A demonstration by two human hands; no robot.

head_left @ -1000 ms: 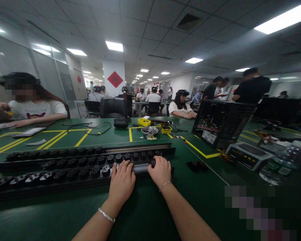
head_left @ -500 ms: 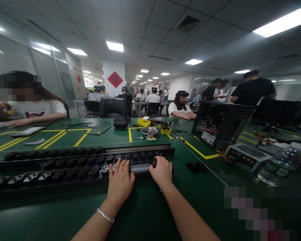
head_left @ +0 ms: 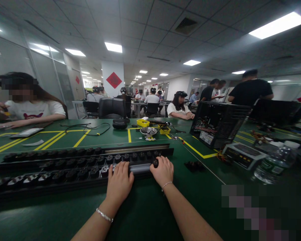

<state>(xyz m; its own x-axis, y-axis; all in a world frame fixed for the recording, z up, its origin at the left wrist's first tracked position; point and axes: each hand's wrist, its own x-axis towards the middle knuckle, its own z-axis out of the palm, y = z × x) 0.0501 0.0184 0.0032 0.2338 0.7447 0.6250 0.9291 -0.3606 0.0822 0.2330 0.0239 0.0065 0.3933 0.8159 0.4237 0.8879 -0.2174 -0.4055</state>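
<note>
Hands (head_left: 140,179) on black rail (head_left: 65,175); computer case (head_left: 219,124), bottle (head_left: 272,164) right.

An open black metal computer case (head_left: 219,122) is seen at two o'clock on the green bench (head_left: 150,207) marked with yellow lines. A clear plastic water bottle (head_left: 273,164) lies at three o'clock. A round steel bowl (head_left: 148,131) and small yellow plastic bins (head_left: 143,122) are placed at twelve o'clock, a black cable (head_left: 90,128) at eleven.
</note>
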